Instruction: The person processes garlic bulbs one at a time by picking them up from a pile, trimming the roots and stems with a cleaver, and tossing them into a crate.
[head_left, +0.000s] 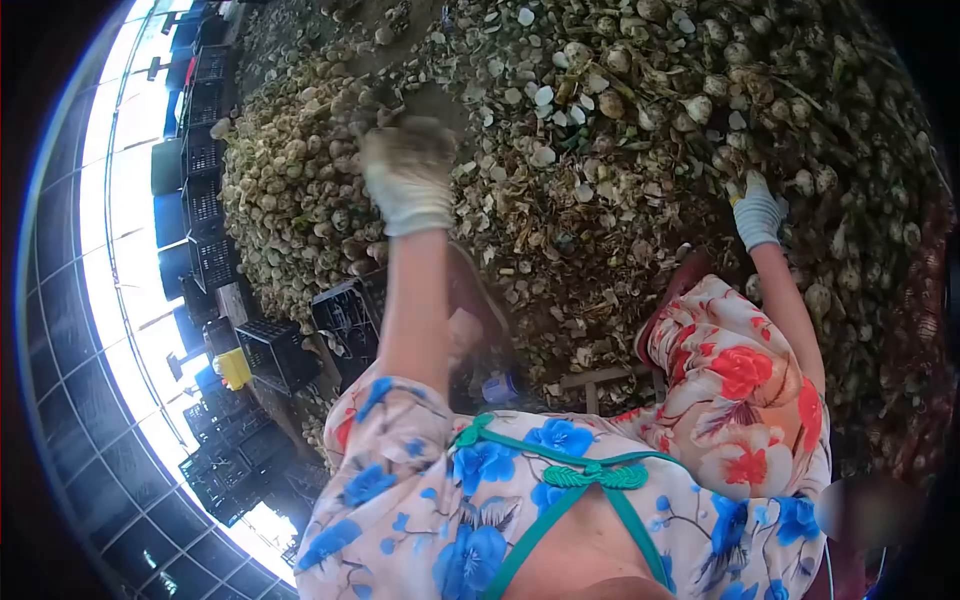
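Note:
My left hand (408, 175), in a white knitted glove with a dirt-darkened finger part, is smeared by motion above the edge of a heap of trimmed garlic bulbs (300, 165). Its fingers are too blurred to show what they hold, if anything. On the right, my right hand (757, 210), gloved too, reaches down into a larger heap of garlic bulbs with stalks (735, 55). The fingers look curled in among the bulbs and are partly hidden, so what lies between them cannot be made out. Cut ends and dry skins (560, 235) litter the ground between my hands.
Black plastic crates (205, 150) line the left side, and another crate (345, 315) stands beside my left leg. A yellow object (232, 368) hangs near the crates. By my feet lies a small blue-and-white container (500, 388). Red mesh netting (920, 340) borders the far right.

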